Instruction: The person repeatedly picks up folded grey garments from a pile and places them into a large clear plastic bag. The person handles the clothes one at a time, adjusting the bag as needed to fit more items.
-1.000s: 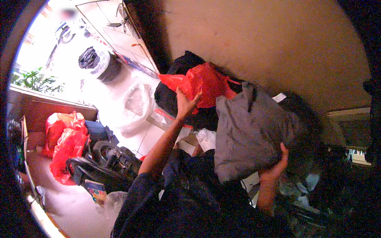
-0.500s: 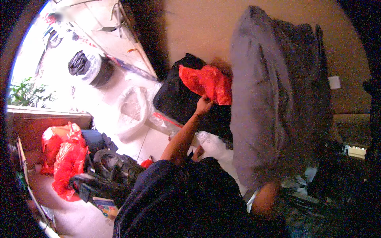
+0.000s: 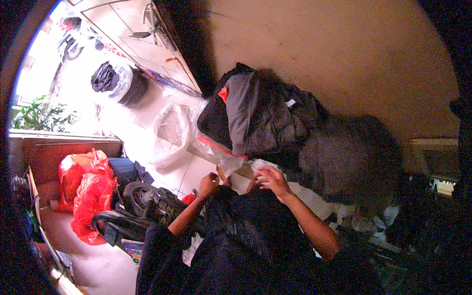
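Observation:
My left hand (image 3: pixel 209 184) is above my lap with its fingers curled in; whether anything small is inside cannot be seen. My right hand (image 3: pixel 273 183) is raised to the right of it, fingers apart and holding nothing. Beyond both hands a dark grey garment (image 3: pixel 255 115) lies over a black cloth heap (image 3: pixel 212 122). Only a small corner of the red plastic bag (image 3: pixel 223 94) shows at the garment's left edge. More dark cloth (image 3: pixel 349 160), blurred, lies to the right, nearer than the garment.
A clear plastic bag (image 3: pixel 172 135) lies on the tiled floor, left of the heap. Farther back stands a bin (image 3: pixel 132 88) lined with plastic and holding dark cloth. Red plastic bags (image 3: pixel 91 196) and a wheeled black object (image 3: pixel 142 199) are at my left. A brown wall (image 3: pixel 314 44) rises behind the heap.
The large grey garment has come down from the right onto the black heap, covering most of the red bag. My left hand has left that bag and drawn back; my right hand has come forward, open.

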`<state>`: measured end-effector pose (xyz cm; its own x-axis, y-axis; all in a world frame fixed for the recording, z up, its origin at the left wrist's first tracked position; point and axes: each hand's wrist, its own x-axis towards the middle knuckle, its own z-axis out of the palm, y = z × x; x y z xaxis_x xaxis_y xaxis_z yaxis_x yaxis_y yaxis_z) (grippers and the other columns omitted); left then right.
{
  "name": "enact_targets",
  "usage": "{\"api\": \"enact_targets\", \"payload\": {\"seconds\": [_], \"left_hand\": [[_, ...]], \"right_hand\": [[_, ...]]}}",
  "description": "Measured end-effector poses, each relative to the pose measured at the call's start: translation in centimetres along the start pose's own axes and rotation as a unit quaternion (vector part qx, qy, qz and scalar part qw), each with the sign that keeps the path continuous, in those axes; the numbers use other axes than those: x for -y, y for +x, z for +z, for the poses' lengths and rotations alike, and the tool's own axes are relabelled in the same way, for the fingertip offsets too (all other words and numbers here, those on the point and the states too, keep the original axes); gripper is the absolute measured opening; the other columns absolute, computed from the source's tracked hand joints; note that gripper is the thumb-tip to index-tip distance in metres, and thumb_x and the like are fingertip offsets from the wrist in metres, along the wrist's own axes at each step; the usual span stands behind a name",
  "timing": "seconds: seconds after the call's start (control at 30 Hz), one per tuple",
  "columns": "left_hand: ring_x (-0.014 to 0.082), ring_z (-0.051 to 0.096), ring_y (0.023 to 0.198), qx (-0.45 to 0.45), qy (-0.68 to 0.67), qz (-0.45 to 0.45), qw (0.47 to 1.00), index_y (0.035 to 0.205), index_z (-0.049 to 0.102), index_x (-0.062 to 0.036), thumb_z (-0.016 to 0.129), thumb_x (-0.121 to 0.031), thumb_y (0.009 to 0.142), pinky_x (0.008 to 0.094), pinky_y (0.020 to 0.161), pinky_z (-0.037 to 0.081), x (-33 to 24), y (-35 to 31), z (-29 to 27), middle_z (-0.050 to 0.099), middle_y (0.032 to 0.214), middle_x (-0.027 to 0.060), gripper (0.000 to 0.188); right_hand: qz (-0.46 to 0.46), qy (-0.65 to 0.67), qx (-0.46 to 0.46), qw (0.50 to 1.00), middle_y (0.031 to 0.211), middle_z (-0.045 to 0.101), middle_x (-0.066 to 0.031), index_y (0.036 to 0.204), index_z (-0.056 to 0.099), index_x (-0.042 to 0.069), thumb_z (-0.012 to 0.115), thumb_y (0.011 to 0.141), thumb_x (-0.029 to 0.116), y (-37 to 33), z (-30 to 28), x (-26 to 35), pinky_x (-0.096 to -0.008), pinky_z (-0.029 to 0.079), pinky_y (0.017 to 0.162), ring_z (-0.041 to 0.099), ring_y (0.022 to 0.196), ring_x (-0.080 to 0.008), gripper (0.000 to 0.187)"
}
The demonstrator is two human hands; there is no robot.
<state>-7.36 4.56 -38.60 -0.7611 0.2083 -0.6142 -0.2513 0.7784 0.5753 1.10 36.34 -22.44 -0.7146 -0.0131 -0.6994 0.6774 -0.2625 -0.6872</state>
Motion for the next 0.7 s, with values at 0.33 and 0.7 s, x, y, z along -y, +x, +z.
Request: {"api": "enact_targets", "payload": {"seconds": [0.33, 0.7], "left_hand": [[0.0330, 0.076, 0.090, 0.264, 0.336, 0.284, 0.858, 0.105, 0.074, -0.0051, 0.079, -0.023, 0.085, 0.0452, 0.086, 0.059, -19.0, 0.4, 12.1, 0.078, 0.100, 0.0147, 0.027], [0.0362, 0.075, 0.091, 0.222, 0.344, 0.279, 0.869, 0.108, 0.074, -0.0073, 0.075, -0.026, 0.087, 0.0479, 0.083, 0.059, -22.3, -1.8, 14.8, 0.078, 0.103, 0.0161, 0.028]], "right_hand": [[-0.393, -0.442, 0.175, 0.787, 0.151, 0.061, 0.0032, 0.141, 0.067, 0.030, 0.045, 0.109, 0.055, -7.5, 7.5, 9.8, -0.0687, 0.018, 0.121, 0.046, 0.148, -0.0344, 0.047], [-0.443, -0.544, 0.131, 0.701, 0.161, 0.050, 0.0020, 0.139, 0.069, 0.035, 0.040, 0.108, 0.061, -11.6, 2.0, 6.6, -0.0723, 0.020, 0.119, 0.039, 0.152, -0.0373, 0.050]]}}
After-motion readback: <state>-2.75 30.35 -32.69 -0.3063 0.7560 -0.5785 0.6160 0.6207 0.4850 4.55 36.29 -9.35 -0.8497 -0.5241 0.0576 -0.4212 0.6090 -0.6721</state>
